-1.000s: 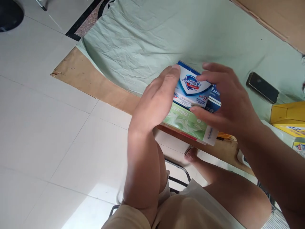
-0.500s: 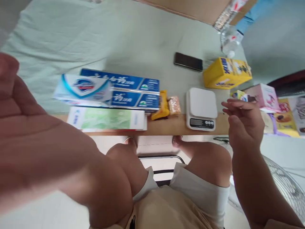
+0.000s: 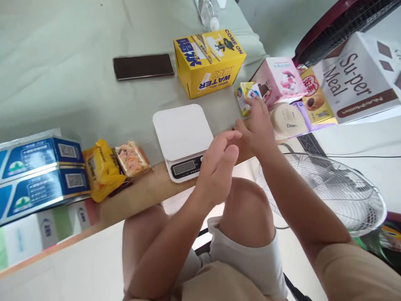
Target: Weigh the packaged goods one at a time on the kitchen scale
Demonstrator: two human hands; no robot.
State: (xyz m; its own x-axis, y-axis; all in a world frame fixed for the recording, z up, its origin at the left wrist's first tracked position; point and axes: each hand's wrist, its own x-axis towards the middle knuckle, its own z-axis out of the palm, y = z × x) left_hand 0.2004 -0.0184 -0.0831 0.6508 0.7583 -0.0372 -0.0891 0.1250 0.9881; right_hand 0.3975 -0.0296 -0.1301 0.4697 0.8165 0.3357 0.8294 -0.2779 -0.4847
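My right hand reaches over the table's near edge, fingertips on or just at a small yellow and blue carton beside a pink box; whether it grips the carton I cannot tell. My left hand hovers open, fingers together and stretched out, at the front right corner of a white kitchen scale, holding nothing. Left of the scale lie a yellow snack pack and a clear pack of biscuits.
Blue toothpaste boxes lie at far left on the pale green cloth. A black phone and a yellow water box sit behind the scale. A Su-per Meal box, more snack boxes and a floor fan stand right.
The view has swung right, away from the soap and toothpaste boxes. My right hand has moved forward to the small carton. My left hand has come across to the scale.
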